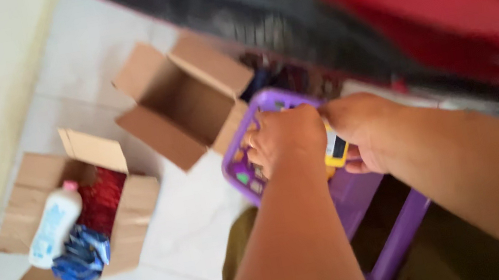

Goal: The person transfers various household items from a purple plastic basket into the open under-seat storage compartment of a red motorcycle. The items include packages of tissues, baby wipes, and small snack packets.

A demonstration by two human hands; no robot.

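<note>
Whole frame is being smeared by motion blur; edges are soft throughout. Upper right is being filled by a red and black mass (377,8), its kind not readable, cut off by the frame top and right. The contents of the purple basket (239,176) are being hidden largely under both hands; only small coloured packets are being glimpsed at its left wall, too blurred to identify. The basket's lower part is being cut off behind the forearms, a purple bar showing lower right. Left hand (287,140) is being held palm-down over the basket, knuckles up, fingers curled downward into it; whether anything is being gripped cannot be told, the fingertips being hidden. Right hand (364,130) is being held just beside the left, touching or nearly so, fingers clenched around a small yellow packet (335,151) with a dark and white label, only partly exposed between the two hands. Both forearms are being extended from the lower right, crossing toward the basket. On the pale tiled floor (184,233), an empty open cardboard box (184,100) is being seen just beside the basket; a second open box (34,198), well apart to the left near the wall, is being filled with a white bottle (56,225) with pink cap, blue packets (82,258) and something red.
</note>
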